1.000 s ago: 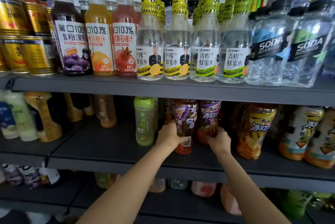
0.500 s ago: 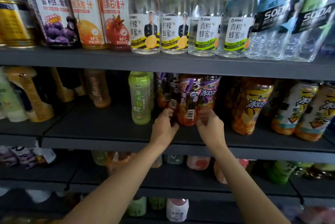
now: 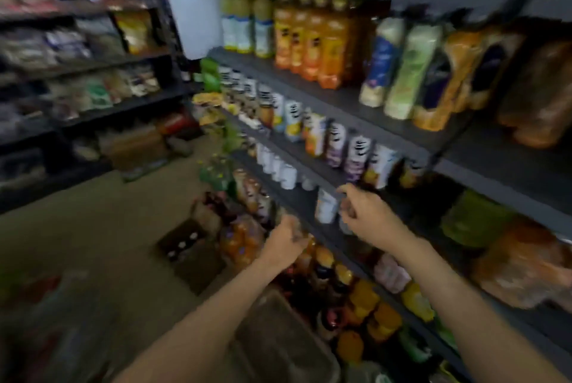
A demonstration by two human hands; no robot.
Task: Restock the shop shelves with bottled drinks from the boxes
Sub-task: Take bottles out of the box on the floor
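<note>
The picture is heavily blurred. Dark shelves (image 3: 340,166) run along the right, packed with bottled drinks (image 3: 309,48); their front edges slant toward the lower right. Bare floor (image 3: 77,243) lies open to the left. An opened box (image 3: 188,246) with bottle tops showing is seen on the floor near the shelf foot. The left hand (image 3: 286,241) is held off the shelf edge, fingers loosely curled, nothing seen in them. The right hand (image 3: 365,212) is raised beside a shelf edge, fingers half released, with nothing seen in its grasp.

Both bare arms reach forward, left hand (image 3: 286,240) and right hand (image 3: 366,212) loosely curled, holding nothing.
</note>
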